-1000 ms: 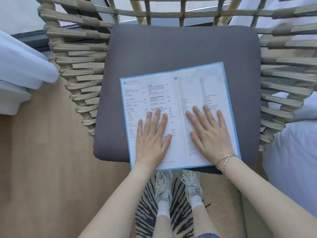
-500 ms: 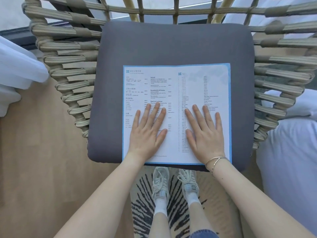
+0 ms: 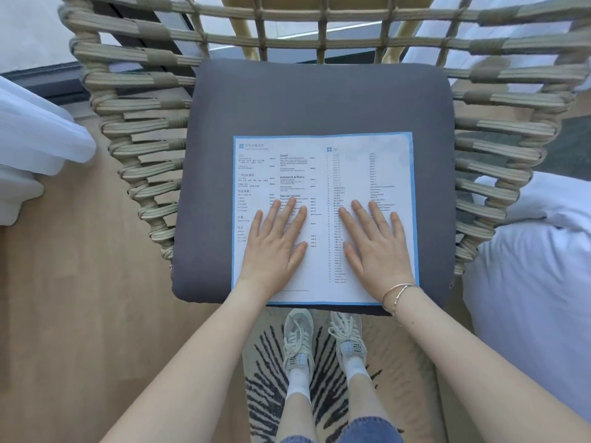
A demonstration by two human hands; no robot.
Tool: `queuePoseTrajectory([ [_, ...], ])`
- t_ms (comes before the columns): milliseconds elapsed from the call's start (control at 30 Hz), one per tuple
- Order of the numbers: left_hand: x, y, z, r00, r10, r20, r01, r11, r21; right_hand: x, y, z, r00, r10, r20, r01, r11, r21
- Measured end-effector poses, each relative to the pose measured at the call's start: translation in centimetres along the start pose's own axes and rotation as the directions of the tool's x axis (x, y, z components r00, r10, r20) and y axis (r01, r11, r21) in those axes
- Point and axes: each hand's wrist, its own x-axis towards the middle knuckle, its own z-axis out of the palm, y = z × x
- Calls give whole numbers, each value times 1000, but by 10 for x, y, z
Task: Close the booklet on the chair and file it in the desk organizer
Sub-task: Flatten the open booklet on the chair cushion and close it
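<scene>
A white booklet with a blue border and printed menu text lies open and flat on the grey cushion of a woven chair. My left hand rests palm down on the left page, fingers spread. On the right page my right hand lies flat the same way, a thin bracelet at its wrist. Neither hand grips the paper. No desk organizer is in view.
The chair's woven rope sides and back rise around the cushion. White bedding lies at the right, white fabric at the left. A striped rug and my feet are below, on a wooden floor.
The booklet's skew has straightened so it sits square to the view, and the view has shifted so the chair sits lower. Both hands stay flat on the pages.
</scene>
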Motion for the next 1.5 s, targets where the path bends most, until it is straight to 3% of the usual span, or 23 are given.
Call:
queuePoseTrajectory([
  [167,-5,-10,-33,996,-58,-61,51,993,-109,0,12,-37,997,73,-34,-70,994,79],
  [400,-12,-29,-43,915,-403,-36,383,891,-244,-8,47,-40,969,235,78,-237,971,14],
  [467,-13,-30,-39,898,-439,-19,417,866,-276,-10,53,-34,952,277,128,-276,961,-25],
  [700,-12,-26,-32,877,-476,-66,400,800,-447,-16,56,-22,948,277,160,-281,960,3],
  [967,-3,-24,-58,797,-605,-3,353,468,-810,-16,56,-22,947,287,146,-298,953,61],
  [1200,-11,-6,-95,820,-572,11,264,362,-894,-14,56,-23,941,293,168,-309,948,76],
  [1333,-12,26,-111,868,-495,34,192,272,-943,-14,56,-24,937,292,189,-311,947,80],
  [1500,-1,65,-115,906,-422,18,144,269,-952,-13,57,-28,936,282,212,-309,945,107],
])
